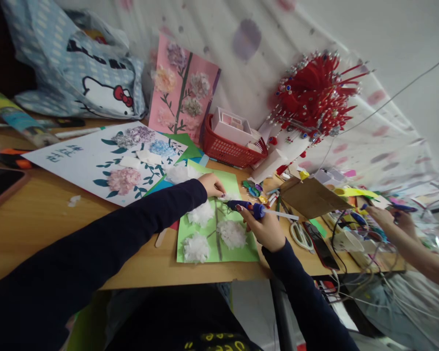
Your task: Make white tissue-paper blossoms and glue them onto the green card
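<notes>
In my right hand [265, 228] is a blue hot glue gun [254, 208], a clear glue stick [283, 214] poking out of its back. Its nozzle points left, close to the fingertips of my left hand [212, 185]. Those fingers are pinched together at a small white paper flower [227, 196], partly hidden by the hand and the gun. Under both hands lies a light green sheet [241, 256] with a drawn stem. Several fluffy white flowers sit on it, among them one at the lower left [196, 247] and one at the lower right [231, 234].
A white flower picture [84, 170] lies left, and a pink one [185, 92] leans behind. A red basket [234, 147], scissors [302, 237], a phone [321, 245] and cables are around. At right, a co-worker's hands [384, 219] hold another blue tool.
</notes>
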Demonstrator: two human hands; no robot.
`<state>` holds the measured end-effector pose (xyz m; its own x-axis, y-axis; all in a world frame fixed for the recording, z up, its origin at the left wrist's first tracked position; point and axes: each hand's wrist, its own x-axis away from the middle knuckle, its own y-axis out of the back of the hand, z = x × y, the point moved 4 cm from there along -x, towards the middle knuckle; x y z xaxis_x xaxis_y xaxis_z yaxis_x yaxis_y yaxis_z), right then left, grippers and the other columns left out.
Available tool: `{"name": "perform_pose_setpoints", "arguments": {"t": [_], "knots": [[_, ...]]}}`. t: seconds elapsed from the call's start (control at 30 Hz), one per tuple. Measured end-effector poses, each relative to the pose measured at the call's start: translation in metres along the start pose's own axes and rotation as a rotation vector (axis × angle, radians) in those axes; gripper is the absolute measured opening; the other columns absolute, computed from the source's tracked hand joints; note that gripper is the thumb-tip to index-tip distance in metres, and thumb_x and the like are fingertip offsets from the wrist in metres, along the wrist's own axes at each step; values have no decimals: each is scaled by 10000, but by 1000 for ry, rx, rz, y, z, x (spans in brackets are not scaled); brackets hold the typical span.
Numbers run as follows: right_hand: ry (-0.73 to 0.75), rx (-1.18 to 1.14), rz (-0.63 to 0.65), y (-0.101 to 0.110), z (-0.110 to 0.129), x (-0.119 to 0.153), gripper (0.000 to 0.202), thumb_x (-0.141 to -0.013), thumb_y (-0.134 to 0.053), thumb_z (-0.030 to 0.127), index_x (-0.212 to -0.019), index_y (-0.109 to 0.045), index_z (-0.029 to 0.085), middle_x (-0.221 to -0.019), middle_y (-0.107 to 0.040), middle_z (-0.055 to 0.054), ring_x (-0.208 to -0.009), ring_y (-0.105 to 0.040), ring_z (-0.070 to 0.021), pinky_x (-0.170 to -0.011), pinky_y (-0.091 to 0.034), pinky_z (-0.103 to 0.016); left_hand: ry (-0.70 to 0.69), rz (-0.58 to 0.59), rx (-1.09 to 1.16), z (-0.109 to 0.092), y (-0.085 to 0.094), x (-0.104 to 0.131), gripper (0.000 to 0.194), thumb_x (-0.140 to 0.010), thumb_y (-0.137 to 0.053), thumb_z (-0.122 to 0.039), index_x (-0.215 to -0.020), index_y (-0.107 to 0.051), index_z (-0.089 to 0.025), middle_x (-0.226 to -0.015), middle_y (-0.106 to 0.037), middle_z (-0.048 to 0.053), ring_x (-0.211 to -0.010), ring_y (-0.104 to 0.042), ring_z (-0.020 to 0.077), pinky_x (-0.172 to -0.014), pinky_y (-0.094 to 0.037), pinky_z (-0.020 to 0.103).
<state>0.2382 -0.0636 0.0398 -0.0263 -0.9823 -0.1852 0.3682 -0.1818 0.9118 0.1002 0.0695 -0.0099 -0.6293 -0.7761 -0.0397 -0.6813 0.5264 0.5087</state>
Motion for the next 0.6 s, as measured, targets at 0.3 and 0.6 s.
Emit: {"name": "perform_pose_setpoints", "arguments": {"t": [0.3, 0.6], "knots": [[-1, -12, 31, 0, 1, 3, 442, -824, -449, 548, -675, -623, 170, -427, -509, 3, -432, -490, -129, -442, -344, -242, -14, 13, -8, 2, -1, -1, 229, -647, -676, -182, -856, -738, -113, -795, -730, 80, -768, -668, 161, -672, -487, 190], [-34, -31, 60, 4, -4, 8, 431, -829, -450, 532, -847, -683, 170, -443, -520, 1, -422, -492, -135, -413, -331, -242, -37, 0, 17, 5, -3, -3, 220, -626, -684, -197, -822, -745, -120, -772, -729, 79, -742, -667, 167, -670, -493, 204]]}}
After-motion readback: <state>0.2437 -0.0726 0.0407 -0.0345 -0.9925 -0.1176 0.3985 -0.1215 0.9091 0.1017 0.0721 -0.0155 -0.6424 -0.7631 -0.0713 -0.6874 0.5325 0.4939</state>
